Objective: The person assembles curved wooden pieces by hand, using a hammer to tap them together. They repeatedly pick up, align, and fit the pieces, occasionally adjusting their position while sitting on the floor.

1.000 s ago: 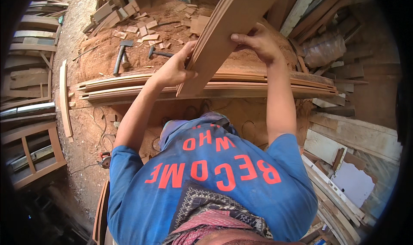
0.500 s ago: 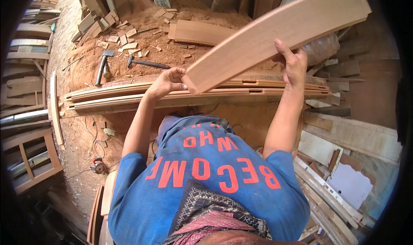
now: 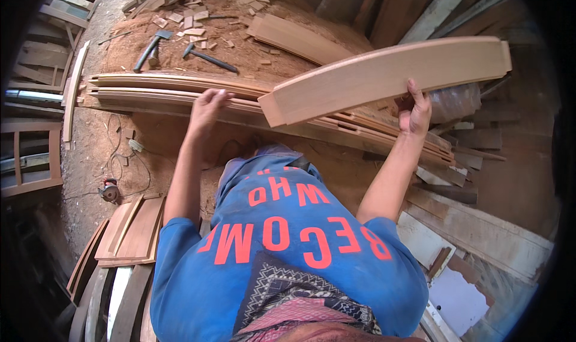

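My right hand (image 3: 415, 109) grips the underside of a long curved wooden board (image 3: 384, 78) and holds it up in the air, its near end pointing left. My left hand (image 3: 207, 105) is off that board, fingers spread, resting on the edge of a stack of long curved wooden strips (image 3: 180, 90) that lies across the bench in front of me. My blue shirt with orange lettering fills the lower middle of the view.
Two hammers (image 3: 150, 47) (image 3: 207, 57) and several small offcuts (image 3: 192, 18) lie in sawdust beyond the stack. Another flat board (image 3: 297, 39) lies further back. A power tool with a cord (image 3: 109, 191) sits on the floor at left, near wooden frames (image 3: 30, 156) and stacked panels (image 3: 129, 231).
The board has swung from steeply tilted to nearly level and moved right. My left hand let go of it and dropped onto the stack of strips.
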`<state>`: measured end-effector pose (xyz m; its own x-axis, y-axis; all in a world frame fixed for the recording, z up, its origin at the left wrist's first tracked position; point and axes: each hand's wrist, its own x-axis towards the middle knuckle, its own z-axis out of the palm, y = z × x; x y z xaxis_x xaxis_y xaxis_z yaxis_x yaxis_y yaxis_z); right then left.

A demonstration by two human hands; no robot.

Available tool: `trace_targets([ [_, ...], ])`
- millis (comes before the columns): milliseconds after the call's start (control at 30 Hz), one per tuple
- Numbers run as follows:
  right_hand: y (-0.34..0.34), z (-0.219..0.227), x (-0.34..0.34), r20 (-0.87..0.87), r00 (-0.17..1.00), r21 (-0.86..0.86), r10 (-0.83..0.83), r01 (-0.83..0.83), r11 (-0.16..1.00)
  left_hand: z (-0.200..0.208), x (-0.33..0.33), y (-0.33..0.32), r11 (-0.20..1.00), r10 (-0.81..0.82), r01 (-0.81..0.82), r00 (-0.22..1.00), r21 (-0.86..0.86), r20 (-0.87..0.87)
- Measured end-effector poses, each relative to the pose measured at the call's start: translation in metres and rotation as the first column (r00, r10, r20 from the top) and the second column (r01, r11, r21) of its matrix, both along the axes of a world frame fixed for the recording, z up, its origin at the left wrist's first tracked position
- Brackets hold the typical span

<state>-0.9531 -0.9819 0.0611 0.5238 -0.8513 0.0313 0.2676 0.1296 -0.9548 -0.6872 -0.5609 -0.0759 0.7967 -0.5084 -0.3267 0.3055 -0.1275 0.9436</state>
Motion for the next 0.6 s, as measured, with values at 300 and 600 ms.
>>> trace_targets([
  [300,-0.015,0.023,-0.076,-0.087,0.996,-0.303,0.021,-0.046,0.952,-0.087,-0.084,0.078,0.985,0.115,-0.098,0.987,0.139,-0.117],
  [600,-0.060,0.018,-0.130,-0.249,0.963,-0.335,0.105,-0.188,0.923,-0.060,-0.146,-0.072,0.958,-0.151,0.120,0.983,0.261,0.104],
])
